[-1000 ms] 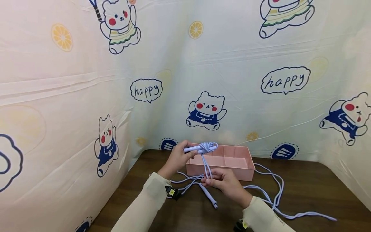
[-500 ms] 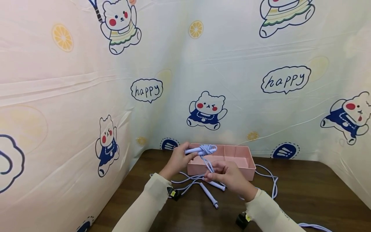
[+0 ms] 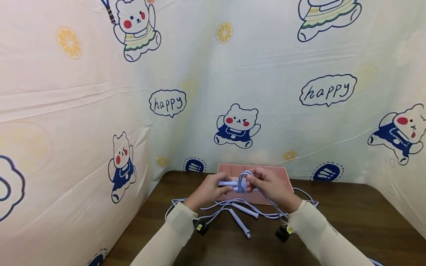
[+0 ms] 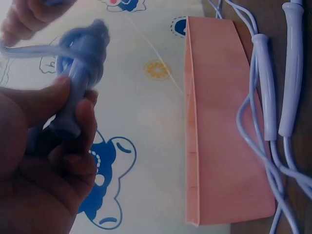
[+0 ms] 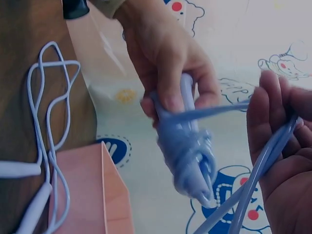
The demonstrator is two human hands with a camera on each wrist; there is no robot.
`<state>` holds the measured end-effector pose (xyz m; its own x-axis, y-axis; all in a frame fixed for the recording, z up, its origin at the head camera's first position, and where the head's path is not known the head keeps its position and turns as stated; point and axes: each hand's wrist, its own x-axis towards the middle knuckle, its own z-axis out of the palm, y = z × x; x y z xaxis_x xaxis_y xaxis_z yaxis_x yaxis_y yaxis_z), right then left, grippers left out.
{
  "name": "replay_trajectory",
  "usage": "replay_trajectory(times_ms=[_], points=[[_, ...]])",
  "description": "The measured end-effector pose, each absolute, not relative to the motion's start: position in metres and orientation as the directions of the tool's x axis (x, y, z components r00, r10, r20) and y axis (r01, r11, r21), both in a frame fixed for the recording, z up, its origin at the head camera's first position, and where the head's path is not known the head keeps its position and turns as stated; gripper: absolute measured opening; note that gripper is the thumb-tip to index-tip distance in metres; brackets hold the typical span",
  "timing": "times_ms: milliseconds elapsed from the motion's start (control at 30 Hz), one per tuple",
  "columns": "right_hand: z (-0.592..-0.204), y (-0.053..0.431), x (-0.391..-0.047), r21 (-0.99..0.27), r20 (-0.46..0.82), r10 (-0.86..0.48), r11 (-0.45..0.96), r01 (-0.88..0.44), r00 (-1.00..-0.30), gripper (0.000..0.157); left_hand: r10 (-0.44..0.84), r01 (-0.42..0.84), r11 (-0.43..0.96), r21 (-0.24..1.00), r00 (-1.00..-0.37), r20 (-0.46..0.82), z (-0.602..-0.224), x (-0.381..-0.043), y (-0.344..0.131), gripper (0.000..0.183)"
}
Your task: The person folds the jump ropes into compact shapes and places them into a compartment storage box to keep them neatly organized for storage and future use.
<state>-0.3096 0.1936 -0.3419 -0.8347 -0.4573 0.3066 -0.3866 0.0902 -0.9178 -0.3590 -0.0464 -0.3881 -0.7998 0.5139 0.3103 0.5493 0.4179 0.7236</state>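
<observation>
My left hand (image 3: pixel 209 190) grips the two handles of a lavender skipping rope (image 3: pixel 242 186) between thumb and fingers, in mid-air before the pink box. Several turns of cord are wound round the handles, seen well in the right wrist view as a thick coil (image 5: pixel 187 156). Close by on the right, my right hand (image 3: pixel 270 187) pinches the doubled cord (image 5: pixel 258 165) with curled fingers. A stretch of that cord runs taut from the coil to the right hand. The rest trails down past the right wrist.
Behind the hands stands a pink divided box (image 4: pixel 229 122) on the dark wooden table (image 3: pixel 336 207). A second lavender skipping rope lies in front, with its two handles (image 3: pixel 239 224) side by side and its cord looped loosely. A patterned cloth (image 3: pixel 283 122) hangs behind and at the sides.
My right hand has risen from below the bundle to beside it, carrying the cord up over the coil. The trailing cord on the right has been drawn along. The left hand has dropped slightly.
</observation>
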Motion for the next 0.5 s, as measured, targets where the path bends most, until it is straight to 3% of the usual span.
replay_trajectory(times_ms=[200, 500], points=[[-0.341, 0.196, -0.319, -0.911, 0.295, -0.422, 0.146, -0.386, -0.857, 0.028, 0.601, 0.552, 0.376, 0.744, -0.756, 0.258, -0.383, -0.353, -0.047, 0.014], [-0.347, 0.197, -0.329, -0.869, 0.343, -0.36, 0.229, -0.438, -0.868, 0.034, 0.709, 0.664, 0.318, 0.676, -0.64, 0.296, -0.378, -0.345, -0.044, 0.013]])
